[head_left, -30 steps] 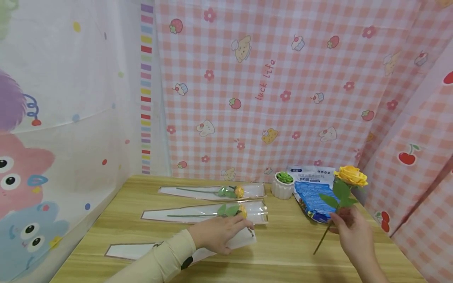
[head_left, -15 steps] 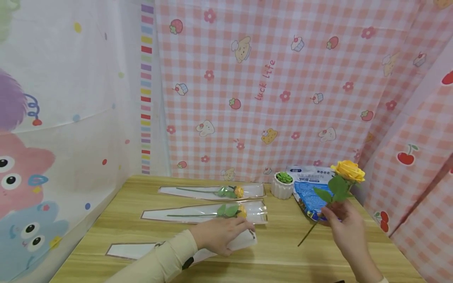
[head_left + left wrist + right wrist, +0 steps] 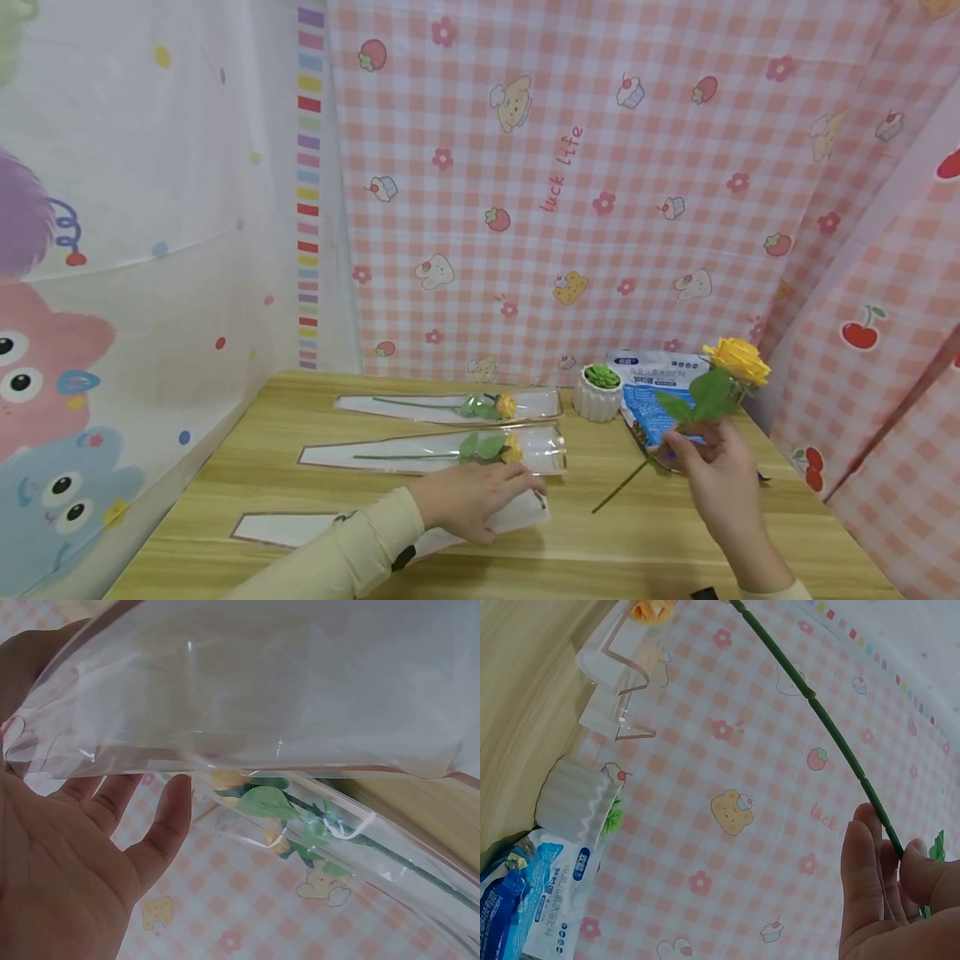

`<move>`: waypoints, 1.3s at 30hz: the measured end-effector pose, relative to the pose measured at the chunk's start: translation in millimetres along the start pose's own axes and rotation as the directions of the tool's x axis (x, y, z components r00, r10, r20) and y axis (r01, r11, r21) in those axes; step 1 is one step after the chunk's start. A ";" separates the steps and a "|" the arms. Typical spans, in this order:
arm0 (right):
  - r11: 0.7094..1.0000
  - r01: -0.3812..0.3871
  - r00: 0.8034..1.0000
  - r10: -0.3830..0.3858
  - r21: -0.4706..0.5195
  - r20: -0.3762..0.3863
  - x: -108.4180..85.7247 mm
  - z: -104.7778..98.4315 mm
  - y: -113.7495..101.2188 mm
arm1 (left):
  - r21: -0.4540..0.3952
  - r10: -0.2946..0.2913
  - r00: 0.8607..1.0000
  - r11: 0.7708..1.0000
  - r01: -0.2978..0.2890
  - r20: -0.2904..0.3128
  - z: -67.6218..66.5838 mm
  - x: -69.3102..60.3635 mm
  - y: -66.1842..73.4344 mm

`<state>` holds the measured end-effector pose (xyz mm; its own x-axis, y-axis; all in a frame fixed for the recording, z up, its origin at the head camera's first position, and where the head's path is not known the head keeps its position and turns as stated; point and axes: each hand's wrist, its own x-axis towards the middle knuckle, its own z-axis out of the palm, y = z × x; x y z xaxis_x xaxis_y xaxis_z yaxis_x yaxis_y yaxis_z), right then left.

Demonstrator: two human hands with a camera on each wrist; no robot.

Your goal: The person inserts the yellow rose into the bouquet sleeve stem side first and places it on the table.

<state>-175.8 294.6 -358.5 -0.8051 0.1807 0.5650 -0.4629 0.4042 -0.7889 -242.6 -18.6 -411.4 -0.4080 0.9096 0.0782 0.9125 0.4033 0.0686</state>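
Observation:
In the head view, my right hand (image 3: 722, 479) pinches the stem of a yellow artificial rose (image 3: 738, 360), bloom up and to the right. Its bare green stem (image 3: 810, 694) slants down toward the left, its lower end off the table. My left hand (image 3: 474, 500) holds the wide end of a clear-and-white flower sleeve (image 3: 281, 529) at the table's front. Up close in the left wrist view, the sleeve's film (image 3: 262, 690) bulges, its edge between thumb and fingers. My left forearm hides part of the sleeve.
Behind, two sleeves, a nearer one (image 3: 330, 455) and a farther one (image 3: 543, 404), each contain a yellow rose on the wooden table (image 3: 570, 550). A white pot (image 3: 598, 403) with a green succulent and a blue-and-white bag (image 3: 660, 417) stand at the back right. Checked cloth hangs behind.
My right hand has moved left with the rose, and the stem has tilted flatter toward the sleeve. My left hand and its sleeve have shifted slightly right.

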 end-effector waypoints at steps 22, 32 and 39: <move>0.982 -0.015 0.998 0.003 0.189 0.065 -8.3 26.8 -5.6 | 0.022 0.026 0.999 0.999 -0.026 -0.020 1.8 6.7 3.0; 0.988 -0.061 0.994 0.047 0.143 0.099 -13.6 40.1 -3.8 | 0.007 0.013 1.000 1.000 -0.013 -0.009 1.5 6.9 3.9; 0.993 -0.104 0.987 0.097 0.055 0.130 -18.1 45.1 -2.2 | -0.004 0.000 1.000 1.000 0.000 -0.019 -0.8 5.7 4.7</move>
<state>-176.9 250.1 -377.9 -0.8875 0.1004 0.4497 -0.3958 0.3336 -0.8556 -240.7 -11.6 -409.8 -0.4088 0.9075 0.0971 0.9122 0.4031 0.0731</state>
